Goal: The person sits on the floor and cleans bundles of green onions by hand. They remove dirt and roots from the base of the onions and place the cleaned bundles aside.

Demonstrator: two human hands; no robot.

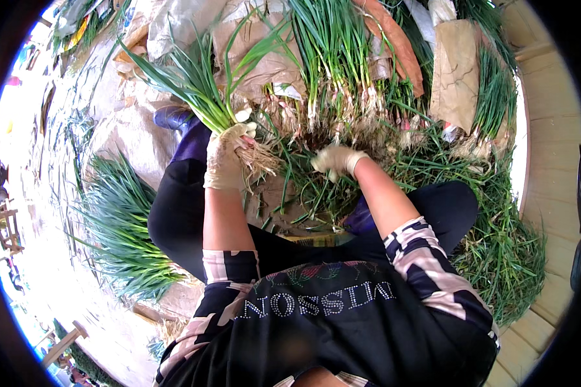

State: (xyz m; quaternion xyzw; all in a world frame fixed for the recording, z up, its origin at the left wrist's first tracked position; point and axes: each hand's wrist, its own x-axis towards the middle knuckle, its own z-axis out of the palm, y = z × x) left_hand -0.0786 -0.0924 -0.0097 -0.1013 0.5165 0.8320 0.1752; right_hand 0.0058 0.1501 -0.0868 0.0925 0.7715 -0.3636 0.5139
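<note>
My left hand point(227, 157), in a pale glove, grips a bunch of green garlic plants point(208, 99) near the base; the leaves point up and left, and the stringy roots hang to the right of the fist. My right hand point(336, 161), gloved too and blurred, hovers over loose green leaves; its fingers look bent, and whether it holds anything is not clear. Beyond it lies a big row of green garlic plants point(334, 53) with their roots towards me. Soil clings among those roots.
At my left lies another pile of green garlic plants point(126, 232). Cut leaves point(498, 256) are heaped at my right. Brown sacking point(455, 72) covers plants at the upper right, beside a tan wall point(552, 159). My bent legs and purple boots frame the work spot.
</note>
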